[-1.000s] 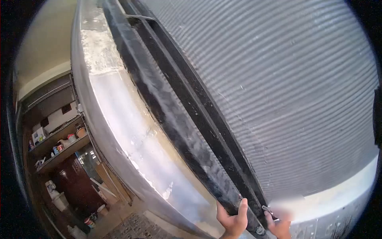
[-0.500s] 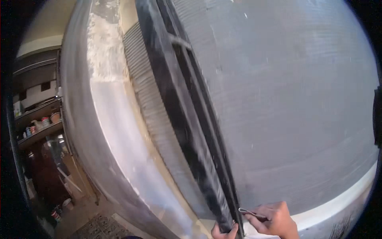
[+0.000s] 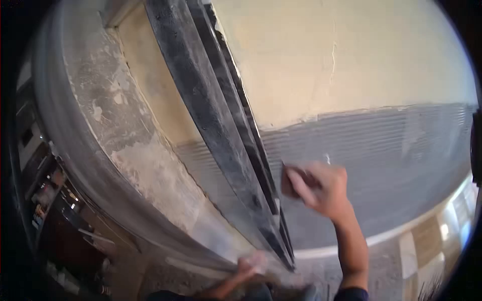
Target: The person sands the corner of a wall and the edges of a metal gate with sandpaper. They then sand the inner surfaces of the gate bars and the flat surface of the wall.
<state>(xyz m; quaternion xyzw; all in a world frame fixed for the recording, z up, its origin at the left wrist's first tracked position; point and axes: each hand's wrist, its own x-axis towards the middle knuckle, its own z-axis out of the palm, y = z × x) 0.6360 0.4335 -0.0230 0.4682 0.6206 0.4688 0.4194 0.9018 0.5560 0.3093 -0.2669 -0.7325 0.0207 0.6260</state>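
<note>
My right hand [image 3: 325,189] is closed on a folded piece of brownish sandpaper [image 3: 288,183], blurred by motion. It is just right of a long dark metal frame [image 3: 216,125], in front of the grey, finely ridged lower part of the wall [image 3: 381,160]. Low in the view, my left hand [image 3: 252,263] lies left of the frame's lower end. Its fingers are smeared, so I cannot see whether they hold anything.
Cream wall [image 3: 286,55] rises above the grey band. Left of the frame runs a worn, patchy ledge [image 3: 145,165]. Shelves with small containers [image 3: 42,205] stand at far left. Pale and brown panels [image 3: 427,243] are at lower right.
My view has shifted, showing the cream upper wall. My right hand has moved up along the frame with the sandpaper. My left hand has come off the frame's lower end, to its left.
</note>
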